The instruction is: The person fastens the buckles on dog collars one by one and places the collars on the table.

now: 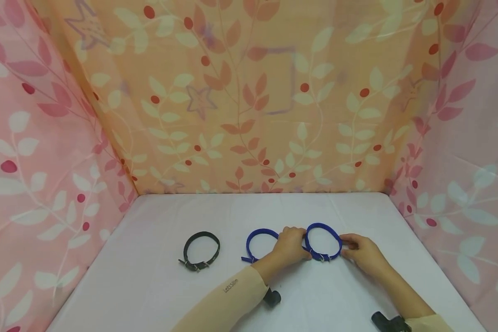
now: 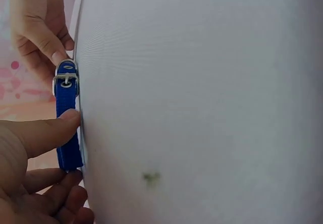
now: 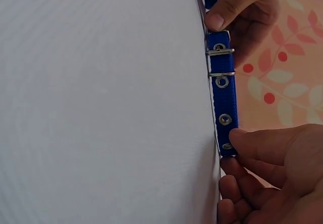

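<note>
A blue buckled collar lies in a ring on the white table, between my two hands. On its left side my left hand grips the strap with thumb and fingers. My right hand pinches the opposite side. Silver eyelets and a metal buckle show on the blue strap in the right wrist view. Left of it, partly behind my left hand, is a second blue collar. Farther left a black collar rests in a ring with its buckle toward me.
The white table is bounded by patterned orange cloth at the back and pink cloth at the sides. Dark wrist devices sit on both forearms. A small dark spot marks the surface in the left wrist view.
</note>
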